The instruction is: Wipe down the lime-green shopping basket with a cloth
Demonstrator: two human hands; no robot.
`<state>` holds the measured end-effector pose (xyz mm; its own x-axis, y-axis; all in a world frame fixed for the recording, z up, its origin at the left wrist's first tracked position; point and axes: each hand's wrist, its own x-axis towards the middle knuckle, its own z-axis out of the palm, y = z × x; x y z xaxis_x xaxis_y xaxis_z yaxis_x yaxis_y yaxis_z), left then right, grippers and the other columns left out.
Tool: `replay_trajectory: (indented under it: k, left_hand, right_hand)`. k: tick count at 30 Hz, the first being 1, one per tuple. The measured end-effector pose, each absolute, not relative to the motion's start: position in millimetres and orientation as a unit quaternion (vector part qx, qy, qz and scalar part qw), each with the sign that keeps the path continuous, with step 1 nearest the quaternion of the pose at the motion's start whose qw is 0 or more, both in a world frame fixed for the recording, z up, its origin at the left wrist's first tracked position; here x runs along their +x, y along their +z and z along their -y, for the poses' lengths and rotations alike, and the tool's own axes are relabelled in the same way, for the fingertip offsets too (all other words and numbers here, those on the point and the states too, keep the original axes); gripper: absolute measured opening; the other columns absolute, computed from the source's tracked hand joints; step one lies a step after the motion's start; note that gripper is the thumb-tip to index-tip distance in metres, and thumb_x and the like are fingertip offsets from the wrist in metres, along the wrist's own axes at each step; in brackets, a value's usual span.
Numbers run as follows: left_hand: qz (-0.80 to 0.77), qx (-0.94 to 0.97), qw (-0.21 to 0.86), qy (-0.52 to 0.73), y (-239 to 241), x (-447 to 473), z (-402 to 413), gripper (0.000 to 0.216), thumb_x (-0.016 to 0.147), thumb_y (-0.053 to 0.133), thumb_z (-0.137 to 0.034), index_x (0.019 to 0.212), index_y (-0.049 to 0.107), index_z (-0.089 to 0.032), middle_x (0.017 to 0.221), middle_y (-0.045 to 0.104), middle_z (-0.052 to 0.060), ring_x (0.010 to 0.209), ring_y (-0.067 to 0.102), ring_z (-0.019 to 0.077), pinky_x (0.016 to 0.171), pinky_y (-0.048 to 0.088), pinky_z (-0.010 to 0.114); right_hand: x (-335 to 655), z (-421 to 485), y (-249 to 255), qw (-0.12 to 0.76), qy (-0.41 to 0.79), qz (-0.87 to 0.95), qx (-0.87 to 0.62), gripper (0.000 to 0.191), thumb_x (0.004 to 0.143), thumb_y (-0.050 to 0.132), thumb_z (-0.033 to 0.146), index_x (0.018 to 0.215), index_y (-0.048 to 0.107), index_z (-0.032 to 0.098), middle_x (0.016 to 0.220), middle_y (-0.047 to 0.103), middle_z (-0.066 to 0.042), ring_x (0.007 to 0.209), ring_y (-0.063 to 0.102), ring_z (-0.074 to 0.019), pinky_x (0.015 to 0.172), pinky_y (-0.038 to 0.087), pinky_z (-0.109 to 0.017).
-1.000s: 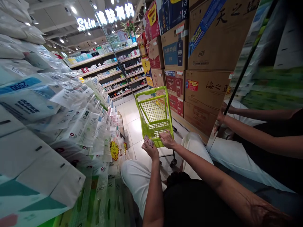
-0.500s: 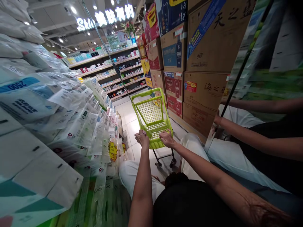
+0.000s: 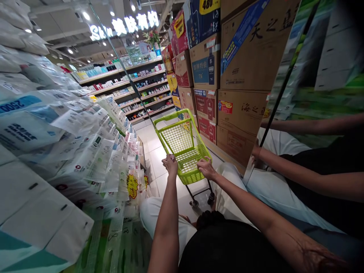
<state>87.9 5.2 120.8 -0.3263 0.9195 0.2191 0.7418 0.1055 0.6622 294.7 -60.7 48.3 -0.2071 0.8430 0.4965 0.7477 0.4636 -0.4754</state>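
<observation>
Green plastic cart (image 3: 183,146) gripped at its near rim by both hands: left hand (image 3: 170,163) curled closed over the rim's left corner, right hand (image 3: 207,169) closed on the right corner, fingers bent around the edge. Standing on the pale tiled floor (image 3: 155,142) of a shop aisle, just ahead of knees in white trousers (image 3: 155,216), wheels down, basket bare of goods. Stacked to the left, white packs of tissue (image 3: 42,125); to the right, piled cardboard boxes (image 3: 241,76). Farther back, shelves (image 3: 136,81) lined with small goods under a lit sign (image 3: 125,24).
</observation>
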Motion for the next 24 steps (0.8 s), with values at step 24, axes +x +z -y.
replay_trajectory:
  k: [24]
  left_hand:
    - [-0.713, 0.584, 0.103, 0.375, 107, 91, 9, 0.041, 0.085, 0.059, -0.006, 0.121, 0.059, -0.026, 0.12, 0.045, 0.01, 0.116, 0.052, 0.0273, 0.097, 0.046, 0.039]
  right_hand:
    - [274, 72, 62, 0.241, 0.006, 0.779, -0.579, 0.036, 0.094, 0.044, 0.021, 0.072, 0.073, 0.024, 0.083, 0.076, -0.004, 0.1, 0.058, -0.0235, 0.117, 0.012, -0.049]
